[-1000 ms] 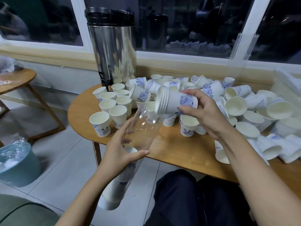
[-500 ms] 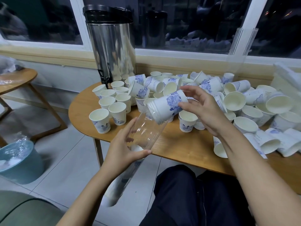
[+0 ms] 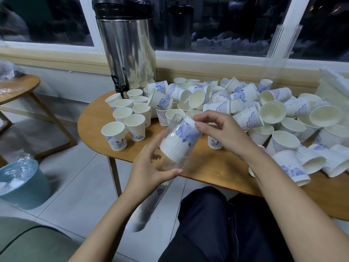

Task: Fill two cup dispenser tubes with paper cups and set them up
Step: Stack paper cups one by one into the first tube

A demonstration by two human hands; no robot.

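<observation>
A single wide-angle view looks out from the person's head, facing forward and tilted down. It sits close above the left hand (image 3: 151, 163) and right hand (image 3: 221, 133), which meet at mid-frame around the tube (image 3: 170, 162) and stack of cups (image 3: 179, 140), with both forearms entering from the bottom edge. Beyond the hands lies the table (image 3: 207, 167), and past it the window (image 3: 226, 25) along the top edge. The floor (image 3: 75, 186) shows left of the left hand, and the lap (image 3: 217, 224) under the right forearm.

A rounded wooden table (image 3: 204, 168) carries a steel urn (image 3: 126, 52), upright paper cups (image 3: 135, 125) and a tumbled heap of cups (image 3: 273, 112).
</observation>
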